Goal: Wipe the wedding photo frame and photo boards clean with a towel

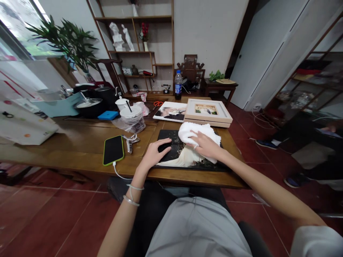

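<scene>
A dark, flat panel (167, 135) lies on the wooden table in front of me. Its surface shows a pale, dress-like shape (187, 157) and light specks near the middle. My right hand (205, 144) presses down on a bunched white cloth (189, 130), fingers partly sunk into its folds, over the panel's right half. The cloth and hand hide that part of the panel. At the panel's left edge rests my left hand (157, 152), thumb and fingers apart, with nothing visible in it.
Beyond the panel lie a framed picture (195, 105) and a photo print (163, 113). A bottle (178, 85) stands behind them. To the left are a charging phone (114, 150), a silver tool (131, 142), a bagged cup (131, 116) and pots (105, 94). Another person's legs (281, 135) are at right.
</scene>
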The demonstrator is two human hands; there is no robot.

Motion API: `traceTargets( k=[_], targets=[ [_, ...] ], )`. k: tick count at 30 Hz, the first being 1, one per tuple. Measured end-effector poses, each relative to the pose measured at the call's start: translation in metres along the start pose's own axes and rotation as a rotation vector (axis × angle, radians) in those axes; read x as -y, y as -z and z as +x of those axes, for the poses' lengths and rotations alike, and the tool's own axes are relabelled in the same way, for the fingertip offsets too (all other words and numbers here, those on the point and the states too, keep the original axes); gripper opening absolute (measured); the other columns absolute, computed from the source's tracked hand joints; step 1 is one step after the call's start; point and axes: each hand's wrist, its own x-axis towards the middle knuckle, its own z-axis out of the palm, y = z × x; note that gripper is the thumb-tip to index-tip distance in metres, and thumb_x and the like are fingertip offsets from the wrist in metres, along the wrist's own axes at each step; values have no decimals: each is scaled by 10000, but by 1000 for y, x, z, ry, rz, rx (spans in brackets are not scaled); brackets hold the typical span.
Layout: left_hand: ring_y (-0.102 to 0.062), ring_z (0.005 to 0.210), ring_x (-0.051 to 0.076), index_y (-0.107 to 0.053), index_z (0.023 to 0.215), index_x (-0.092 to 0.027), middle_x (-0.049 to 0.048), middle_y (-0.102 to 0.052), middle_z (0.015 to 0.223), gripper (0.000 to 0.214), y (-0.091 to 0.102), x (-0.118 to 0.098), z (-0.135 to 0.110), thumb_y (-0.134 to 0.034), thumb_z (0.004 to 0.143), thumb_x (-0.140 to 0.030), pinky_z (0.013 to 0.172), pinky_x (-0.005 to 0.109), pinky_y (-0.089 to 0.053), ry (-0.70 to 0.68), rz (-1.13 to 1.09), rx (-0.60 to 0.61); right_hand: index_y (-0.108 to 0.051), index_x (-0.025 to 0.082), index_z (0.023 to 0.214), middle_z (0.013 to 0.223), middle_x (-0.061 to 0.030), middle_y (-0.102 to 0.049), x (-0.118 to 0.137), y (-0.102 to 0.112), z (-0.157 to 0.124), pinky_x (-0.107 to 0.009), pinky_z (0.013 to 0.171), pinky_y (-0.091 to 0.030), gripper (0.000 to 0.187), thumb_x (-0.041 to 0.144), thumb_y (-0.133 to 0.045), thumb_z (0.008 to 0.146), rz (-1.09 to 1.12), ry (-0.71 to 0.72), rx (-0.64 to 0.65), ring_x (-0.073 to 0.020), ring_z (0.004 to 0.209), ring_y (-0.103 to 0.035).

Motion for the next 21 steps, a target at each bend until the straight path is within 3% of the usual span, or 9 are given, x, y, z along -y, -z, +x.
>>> traceTargets(
  k=[5,10,14,18,21],
  targets=[
    [-525,1160,180,-583,1181,-200,45,-595,1229,372,1,-5,1,-399,904,-367,1035,336,-358,40,-76,-26,-595,120,1122,1270,-180,-518,19,-5,4,-508,1033,-233,330,290,-430,891,-4,17,19,-301,1297,-305],
    [-466,1218,177,-516,1251,-170,60,-523,1312,429,1,-9,2,-319,930,-377,1061,337,-312,47,-139,-64,-600,155,1101,1380,-142,-412,62,0,-17,-511,1075,-127,358,141,-553,746,91,337,125,-274,1347,-189],
    [-494,1192,191,-531,1235,-162,73,-548,1283,438,2,-10,1,-319,927,-390,1030,340,-349,66,-144,-43,-616,151,1023,1380,-118,-421,74,9,-33,-467,1098,-92,428,8,-512,633,208,473,218,-238,1354,-180],
    [-555,1125,196,-569,1191,-157,75,-631,1170,430,2,-11,0,-327,924,-392,1001,346,-387,79,-159,22,-602,160,1055,1313,-107,-497,65,26,-49,-413,1096,-140,519,-41,-444,603,345,485,290,-196,1316,-282],
    [-561,1117,207,-585,1170,-181,62,-632,1171,380,2,-10,-1,-459,874,-384,1007,357,-388,48,-98,30,-644,183,900,1002,-46,-661,45,38,-58,-347,995,-325,397,-21,-442,626,467,393,322,-182,1091,-524]
  ],
)
